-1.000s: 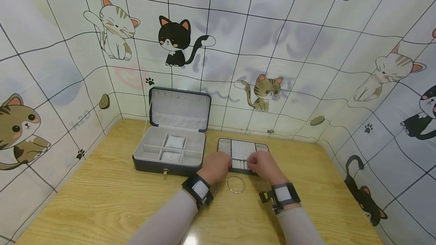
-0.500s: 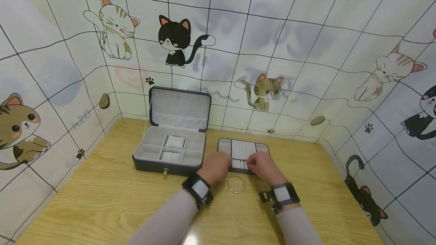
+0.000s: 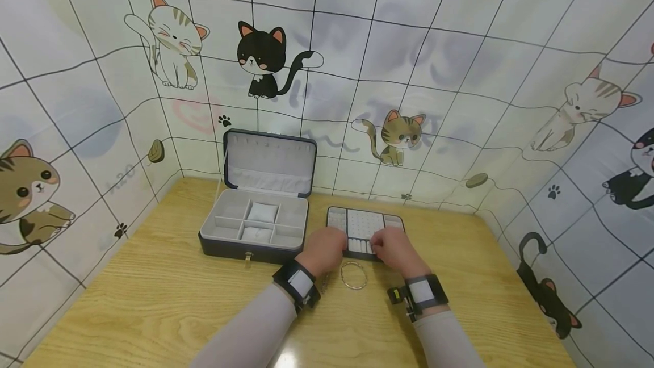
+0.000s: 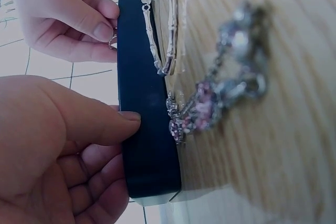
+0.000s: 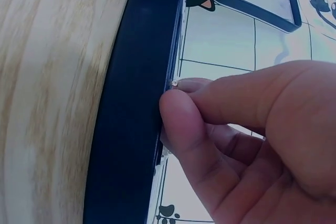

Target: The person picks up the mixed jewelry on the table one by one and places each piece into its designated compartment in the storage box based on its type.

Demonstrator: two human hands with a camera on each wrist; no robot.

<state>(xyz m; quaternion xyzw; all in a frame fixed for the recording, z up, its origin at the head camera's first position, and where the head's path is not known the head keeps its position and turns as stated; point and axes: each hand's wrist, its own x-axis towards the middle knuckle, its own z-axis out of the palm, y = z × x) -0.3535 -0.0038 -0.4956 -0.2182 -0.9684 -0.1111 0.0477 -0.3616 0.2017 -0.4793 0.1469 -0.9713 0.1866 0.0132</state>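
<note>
Pinching a ring (image 5: pixel 175 83) with fingers of the right hand (image 3: pixel 394 247), by the white rolls (image 3: pixel 356 246) in the tray (image 4: pixel 149 156); gripping the tray's front with the left hand (image 3: pixel 323 249). Likely tucking the ring in now. Next, probably push down softly, then let go.

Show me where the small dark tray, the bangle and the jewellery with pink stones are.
Small dark tray (image 5: pixel 131 93): right wrist view, on its navy side wall.
Bangle (image 4: pixel 172 24): left wrist view, on its band.
Jewellery with pink stones (image 4: pixel 205 106): left wrist view, on a pink stone cluster.
</note>
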